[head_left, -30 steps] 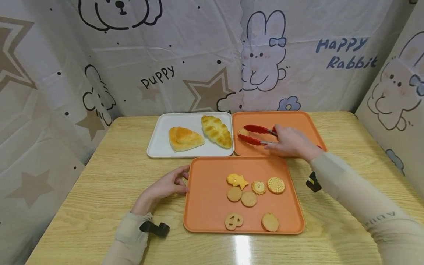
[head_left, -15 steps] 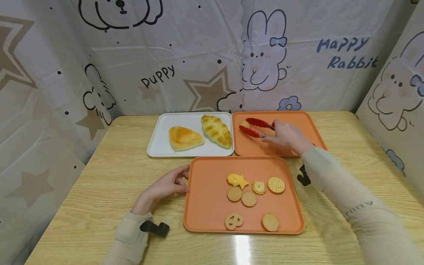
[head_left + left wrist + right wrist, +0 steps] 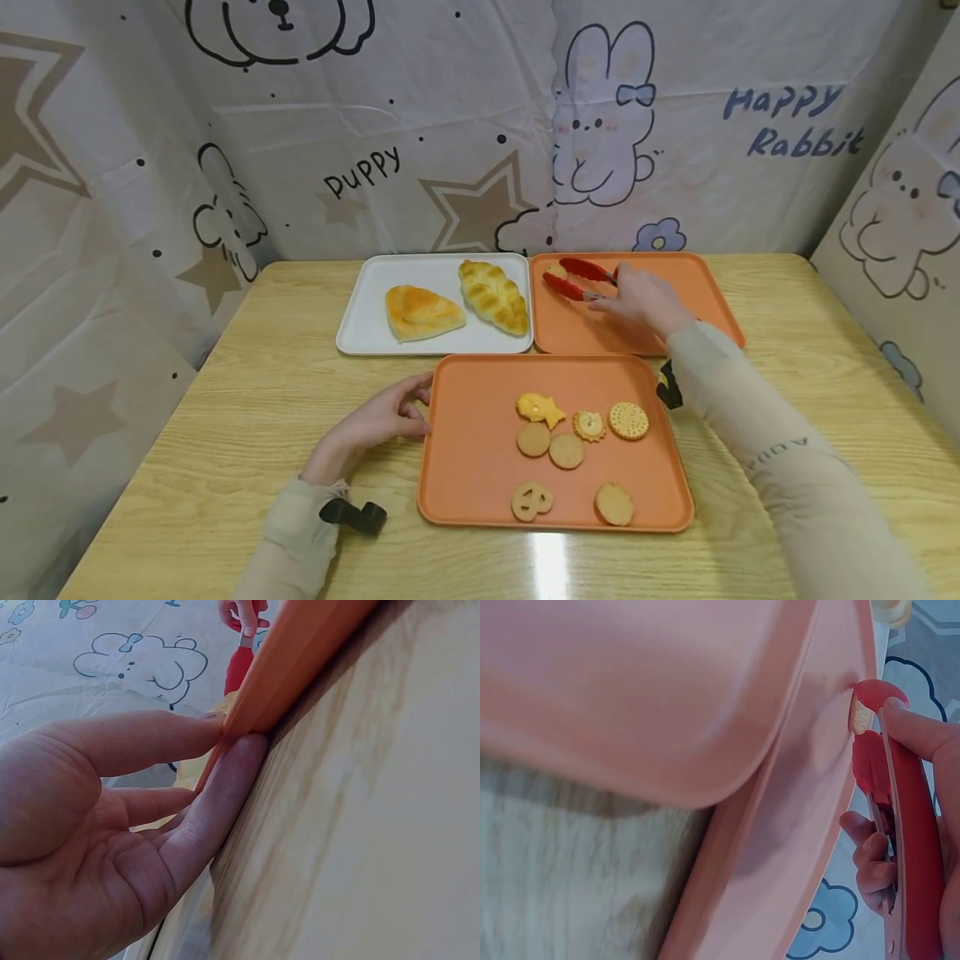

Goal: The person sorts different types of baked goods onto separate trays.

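Observation:
My right hand [image 3: 647,298] grips a pair of red-tipped tongs [image 3: 573,292] over the far orange tray [image 3: 697,287]. Between the tong tips, at that tray's back left corner, is a round biscuit [image 3: 862,718], partly hidden by them. In the left wrist view, my left hand [image 3: 127,795] pinches the left rim of the near orange tray [image 3: 465,475], thumb above and a finger below. On this tray lie a fish-shaped biscuit [image 3: 540,409], a pretzel-shaped one [image 3: 532,502], a dotted round one [image 3: 628,421] and several other round biscuits [image 3: 567,451].
A white tray [image 3: 360,321] at the back left holds a braided bread [image 3: 493,297] and a wedge-shaped bread [image 3: 423,313]. It stands against the far orange tray. Behind the wooden table [image 3: 217,417] hangs a printed cloth [image 3: 450,100].
My right hand has moved the tongs and the biscuit between them toward the back of the far tray. The left hand stays at the near tray's rim.

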The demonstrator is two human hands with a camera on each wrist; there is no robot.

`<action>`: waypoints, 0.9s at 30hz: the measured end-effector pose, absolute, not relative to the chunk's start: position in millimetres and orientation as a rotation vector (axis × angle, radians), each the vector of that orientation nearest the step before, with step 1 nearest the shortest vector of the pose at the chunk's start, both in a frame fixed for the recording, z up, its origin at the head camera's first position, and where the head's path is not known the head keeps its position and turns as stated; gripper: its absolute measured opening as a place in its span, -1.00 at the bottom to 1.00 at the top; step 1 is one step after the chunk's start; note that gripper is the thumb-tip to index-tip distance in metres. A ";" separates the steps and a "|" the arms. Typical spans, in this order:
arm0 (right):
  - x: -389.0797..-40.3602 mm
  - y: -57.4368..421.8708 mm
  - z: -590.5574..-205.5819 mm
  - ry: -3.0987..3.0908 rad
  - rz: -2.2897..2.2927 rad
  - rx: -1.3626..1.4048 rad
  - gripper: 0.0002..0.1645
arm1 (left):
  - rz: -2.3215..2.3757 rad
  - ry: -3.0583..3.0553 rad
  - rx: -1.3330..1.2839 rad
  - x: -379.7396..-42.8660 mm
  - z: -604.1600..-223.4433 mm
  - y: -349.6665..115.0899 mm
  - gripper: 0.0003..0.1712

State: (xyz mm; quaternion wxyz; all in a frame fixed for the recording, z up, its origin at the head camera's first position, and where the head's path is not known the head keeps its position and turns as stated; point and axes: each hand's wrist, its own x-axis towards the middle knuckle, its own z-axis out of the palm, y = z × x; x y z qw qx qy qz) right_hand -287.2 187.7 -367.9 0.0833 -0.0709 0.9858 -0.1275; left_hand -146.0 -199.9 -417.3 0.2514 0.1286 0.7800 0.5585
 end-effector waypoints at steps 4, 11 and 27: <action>-289.2 187.1 -368.8 2.952 -0.384 -0.196 -0.26 | 1.527 2.110 0.354 -146.2 -415.8 -198.0 -0.07; -290.0 187.4 -372.7 2.957 -0.398 -0.160 -0.27 | 1.524 2.112 0.358 -146.0 -417.0 -198.6 -0.07; -276.5 202.6 -366.7 2.963 -0.440 -0.202 -0.14 | 1.526 2.114 0.370 -147.1 -419.2 -199.7 -0.05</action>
